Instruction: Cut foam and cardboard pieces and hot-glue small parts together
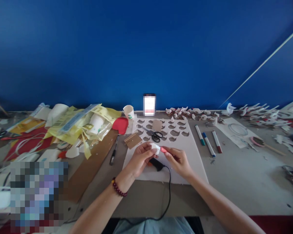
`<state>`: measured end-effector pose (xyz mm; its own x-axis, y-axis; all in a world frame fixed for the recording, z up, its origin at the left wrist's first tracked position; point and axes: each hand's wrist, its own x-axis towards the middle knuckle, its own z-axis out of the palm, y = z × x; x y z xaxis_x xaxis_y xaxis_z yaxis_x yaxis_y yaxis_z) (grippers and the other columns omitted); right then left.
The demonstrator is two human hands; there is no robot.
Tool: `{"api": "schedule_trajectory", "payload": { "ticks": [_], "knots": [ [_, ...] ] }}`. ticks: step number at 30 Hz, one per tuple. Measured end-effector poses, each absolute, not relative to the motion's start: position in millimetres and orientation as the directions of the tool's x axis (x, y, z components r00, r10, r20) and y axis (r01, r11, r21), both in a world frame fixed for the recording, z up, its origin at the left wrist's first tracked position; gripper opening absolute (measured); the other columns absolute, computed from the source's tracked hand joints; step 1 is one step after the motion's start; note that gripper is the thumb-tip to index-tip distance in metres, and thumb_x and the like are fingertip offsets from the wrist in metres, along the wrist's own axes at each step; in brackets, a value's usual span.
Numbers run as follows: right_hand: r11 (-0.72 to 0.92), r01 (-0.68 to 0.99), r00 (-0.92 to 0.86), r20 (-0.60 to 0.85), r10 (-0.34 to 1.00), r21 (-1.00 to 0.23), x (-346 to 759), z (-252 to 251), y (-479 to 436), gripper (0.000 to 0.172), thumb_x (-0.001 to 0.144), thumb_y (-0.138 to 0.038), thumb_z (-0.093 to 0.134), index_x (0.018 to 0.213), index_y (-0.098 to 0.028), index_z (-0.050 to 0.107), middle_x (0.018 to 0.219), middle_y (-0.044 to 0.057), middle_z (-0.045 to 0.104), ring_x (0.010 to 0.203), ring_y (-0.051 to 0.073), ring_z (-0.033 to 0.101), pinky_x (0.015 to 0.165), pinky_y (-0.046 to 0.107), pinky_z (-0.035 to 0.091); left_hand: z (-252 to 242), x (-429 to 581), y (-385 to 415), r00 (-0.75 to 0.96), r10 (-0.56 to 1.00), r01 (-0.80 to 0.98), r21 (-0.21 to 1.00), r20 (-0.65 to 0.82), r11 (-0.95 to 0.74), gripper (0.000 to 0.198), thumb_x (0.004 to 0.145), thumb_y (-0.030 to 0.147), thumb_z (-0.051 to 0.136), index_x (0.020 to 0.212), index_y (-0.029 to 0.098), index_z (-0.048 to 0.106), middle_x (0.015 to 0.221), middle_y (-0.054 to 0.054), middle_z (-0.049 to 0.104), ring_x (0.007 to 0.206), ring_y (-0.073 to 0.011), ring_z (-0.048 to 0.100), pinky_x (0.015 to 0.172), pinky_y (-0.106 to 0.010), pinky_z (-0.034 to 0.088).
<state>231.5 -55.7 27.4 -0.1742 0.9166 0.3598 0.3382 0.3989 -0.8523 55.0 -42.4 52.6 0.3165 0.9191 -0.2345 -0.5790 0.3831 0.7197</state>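
Observation:
Over the white sheet [195,165], my two hands meet in front of me. My left hand [140,159], a beaded bracelet on its wrist, pinches a small white piece [155,148]. In the closed fingers of my right hand [179,161] is a small red piece [163,149], whose pale end meets the white piece; whether they are joined I cannot tell. Below the hands lies a black corded tool [157,164] with an orange part, resembling a glue gun and partly hidden. Scissors [156,136] rest on the sheet just beyond, among several leaf-shaped cutouts.
A phone [149,105] stands against the blue wall. Left are a paper cup [128,111], red heart shape [120,125], cardboard square [133,140], black pen [114,151] and yellow packaging [70,122]. Right are several markers [208,144] and piled white cutouts [261,113]. The tool's cord [169,188] crosses the front edge.

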Motion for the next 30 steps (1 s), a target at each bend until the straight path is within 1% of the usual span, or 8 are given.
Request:
{"api": "schedule_trajectory", "payload": {
  "ticks": [4,7,11,16,20,24,28,30],
  "knots": [
    [0.298,0.261,-0.099,0.281,0.955,-0.918,232.7,22.1,-53.4,0.043,0.093,-0.047,0.045,0.104,-0.014,0.070,0.055,0.000,0.054,0.047,0.010,0.044,0.044,0.022,0.036,49.8,53.7,-39.9,0.243,0.936,-0.623,0.698,-0.256,0.352,0.029,0.057,0.019,0.085,0.076,0.015,0.063,0.064,0.004,0.062,0.057,-0.0075,0.058,0.061,-0.021,0.052],
    [0.291,0.261,-0.123,0.267,0.956,-0.920,232.6,23.0,-54.7,0.038,0.092,-0.045,0.047,0.098,-0.014,0.069,0.056,-0.001,0.054,0.048,0.009,0.044,0.044,0.021,0.035,49.0,52.8,-37.8,0.218,0.938,-0.628,0.696,-0.271,0.347,0.026,0.058,0.021,0.085,0.071,0.014,0.063,0.064,0.003,0.062,0.059,-0.0083,0.058,0.061,-0.022,0.053],
    [0.345,0.329,-0.180,0.300,0.937,-0.879,231.4,28.5,-57.7,0.034,0.092,-0.041,0.049,0.092,-0.014,0.069,0.062,0.002,0.061,0.052,0.010,0.050,0.047,0.021,0.039,51.1,52.3,-37.5,0.225,0.940,-0.620,0.706,-0.256,0.341,0.023,0.061,0.022,0.083,0.070,0.014,0.064,0.066,0.001,0.064,0.064,-0.0098,0.061,0.063,-0.021,0.053],
    [0.399,0.365,-0.198,0.349,0.916,-0.841,232.9,28.1,-56.6,0.031,0.092,-0.038,0.051,0.098,-0.015,0.072,0.076,0.007,0.071,0.064,0.015,0.063,0.058,0.024,0.049,52.2,51.9,-38.1,0.238,0.925,-0.629,0.679,-0.297,0.379,0.026,0.058,0.021,0.085,0.072,0.013,0.065,0.062,0.002,0.063,0.058,-0.0087,0.059,0.059,-0.020,0.052],
    [0.432,0.363,-0.232,0.369,0.900,-0.826,234.8,25.8,-55.2,0.031,0.092,-0.037,0.051,0.103,-0.017,0.072,0.084,0.009,0.073,0.072,0.019,0.066,0.063,0.027,0.050,51.1,51.8,-38.0,0.246,0.921,-0.633,0.670,-0.302,0.389,0.026,0.057,0.020,0.085,0.072,0.013,0.066,0.061,0.002,0.063,0.056,-0.0080,0.059,0.058,-0.020,0.051],
    [0.439,0.383,-0.235,0.374,0.897,-0.813,235.7,26.1,-55.1,0.031,0.092,-0.036,0.051,0.104,-0.016,0.072,0.077,0.008,0.071,0.067,0.017,0.064,0.059,0.026,0.048,51.5,52.0,-38.6,0.275,0.916,-0.642,0.654,-0.291,0.400,0.025,0.058,0.020,0.085,0.072,0.012,0.066,0.062,0.002,0.063,0.055,-0.0075,0.059,0.058,-0.019,0.051],
    [0.459,0.385,-0.242,0.392,0.888,-0.801,235.9,27.2,-55.4,0.031,0.093,-0.035,0.050,0.103,-0.015,0.072,0.067,0.005,0.065,0.059,0.014,0.057,0.054,0.024,0.042,52.2,51.7,-38.9,0.292,0.916,-0.629,0.665,-0.277,0.402,0.023,0.060,0.021,0.084,0.072,0.012,0.066,0.061,0.001,0.064,0.056,-0.0075,0.059,0.058,-0.018,0.051],
    [0.464,0.380,-0.247,0.396,0.884,-0.800,235.8,27.6,-55.7,0.031,0.093,-0.034,0.050,0.104,-0.015,0.072,0.066,0.005,0.063,0.058,0.013,0.056,0.053,0.024,0.041,52.0,51.3,-38.5,0.292,0.914,-0.626,0.667,-0.281,0.405,0.024,0.059,0.020,0.085,0.071,0.013,0.066,0.061,0.001,0.064,0.056,-0.0075,0.059,0.058,-0.018,0.051]
  ]
}}
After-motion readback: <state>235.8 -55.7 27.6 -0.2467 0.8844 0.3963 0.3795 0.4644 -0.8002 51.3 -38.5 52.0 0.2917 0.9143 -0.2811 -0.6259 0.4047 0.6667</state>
